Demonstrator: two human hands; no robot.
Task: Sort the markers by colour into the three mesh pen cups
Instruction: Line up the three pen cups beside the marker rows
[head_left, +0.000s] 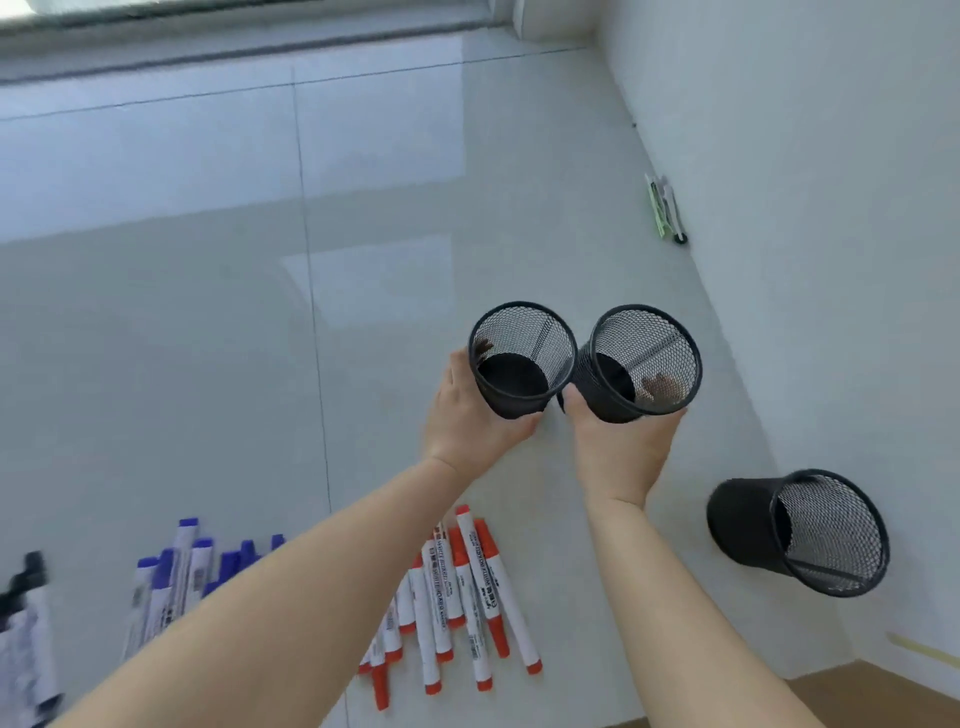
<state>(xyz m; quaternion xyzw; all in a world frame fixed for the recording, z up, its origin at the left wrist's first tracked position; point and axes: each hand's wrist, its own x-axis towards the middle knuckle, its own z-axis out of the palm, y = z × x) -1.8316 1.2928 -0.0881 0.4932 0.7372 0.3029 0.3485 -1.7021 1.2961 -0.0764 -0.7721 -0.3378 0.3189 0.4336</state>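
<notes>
My left hand (465, 415) grips a black mesh pen cup (519, 358) and my right hand (621, 447) grips a second mesh cup (641, 364); both cups are held above the pale floor, side by side, mouths facing me and holding nothing. A third mesh cup (800, 530) stands on the floor at the right, near the wall. Several red-capped markers (457, 592) lie in a heap below my hands. Several blue-capped markers (176, 577) lie to the left, partly hidden by my left forearm. Black-capped markers (26, 618) show at the far left edge.
A white wall (831, 260) runs along the right side. A small bundle of green and white pens (665, 208) lies at the wall's foot further off. A brown floor strip (883, 696) shows at the bottom right. Glossy tiles stretch ahead.
</notes>
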